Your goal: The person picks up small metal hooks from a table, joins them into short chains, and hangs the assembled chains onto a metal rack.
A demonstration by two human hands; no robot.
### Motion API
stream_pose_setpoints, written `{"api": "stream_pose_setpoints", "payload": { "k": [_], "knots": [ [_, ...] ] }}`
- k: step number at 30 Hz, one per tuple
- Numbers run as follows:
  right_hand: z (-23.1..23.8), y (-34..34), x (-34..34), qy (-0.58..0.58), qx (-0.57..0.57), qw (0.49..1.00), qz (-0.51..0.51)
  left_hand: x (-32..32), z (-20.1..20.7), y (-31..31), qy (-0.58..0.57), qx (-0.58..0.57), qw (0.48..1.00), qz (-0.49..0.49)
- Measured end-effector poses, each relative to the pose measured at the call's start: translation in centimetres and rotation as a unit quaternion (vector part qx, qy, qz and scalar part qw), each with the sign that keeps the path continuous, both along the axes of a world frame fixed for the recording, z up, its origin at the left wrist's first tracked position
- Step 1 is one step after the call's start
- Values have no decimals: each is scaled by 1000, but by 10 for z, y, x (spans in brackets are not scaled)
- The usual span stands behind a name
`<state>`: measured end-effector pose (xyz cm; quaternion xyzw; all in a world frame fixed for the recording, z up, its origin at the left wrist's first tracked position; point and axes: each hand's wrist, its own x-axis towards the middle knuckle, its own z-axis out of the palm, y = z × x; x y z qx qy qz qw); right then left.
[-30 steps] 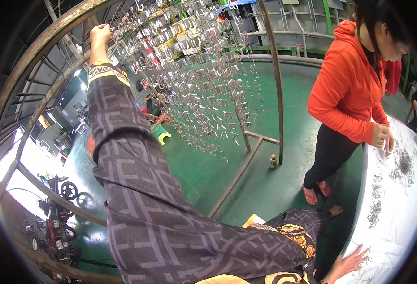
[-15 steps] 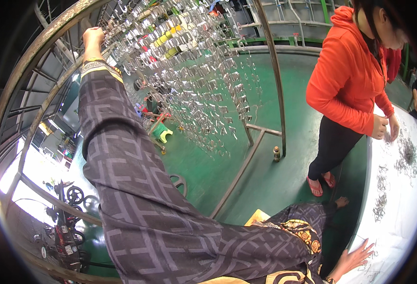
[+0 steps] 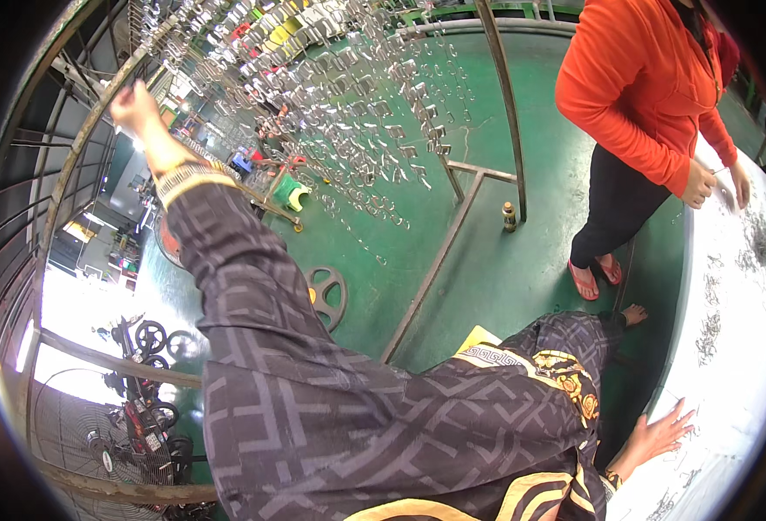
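My left hand (image 3: pixel 136 108) is raised at the upper left, at the end of an outstretched arm in a dark patterned sleeve. Its fingers are curled together next to a metal frame bar; what they hold, if anything, is too blurred to make out. To its right hang many chains of shiny metal clips (image 3: pixel 340 95) from the rack. My right hand (image 3: pixel 657 436) lies with fingers spread on the white table (image 3: pixel 674 369), near small dark wire-like pieces (image 3: pixel 709 326).
A person in an orange hooded top (image 3: pixel 630 95) stands across the table edge, hands over it. The rack's metal leg (image 3: pixel 506 113) and crossbar (image 3: pixel 435 269) stand on the green floor. A small bottle (image 3: pixel 509 217), a green stool (image 3: pixel 293 193) and a wire fan (image 3: pixel 96 443) are around.
My left hand has come down and to the left, away from the top of the hanging chains. The right hand stays spread on the table. The view has shifted slightly.
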<state>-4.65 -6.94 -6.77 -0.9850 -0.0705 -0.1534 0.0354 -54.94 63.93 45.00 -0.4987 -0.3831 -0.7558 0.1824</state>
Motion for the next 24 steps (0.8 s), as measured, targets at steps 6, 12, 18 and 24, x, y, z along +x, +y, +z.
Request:
{"api": "stream_pose_setpoints", "payload": {
  "k": [6, 12, 18, 24],
  "knots": [
    [-2, 1, 1, -17, -6, 1000, 17, -38, -185, -34, -190, -42, 979, 67],
    [6, 5, -5, -25, 0, 999, 25, -78, -375, -24, -293, -240, 920, 98],
    [-3, -1, -1, -37, -1, 999, 32, -19, -433, -60, -373, -326, 866, 70],
    [-3, -2, 1, -22, -16, 1000, 15, -1, -468, -67, -348, -479, 803, -70]
  ]
}}
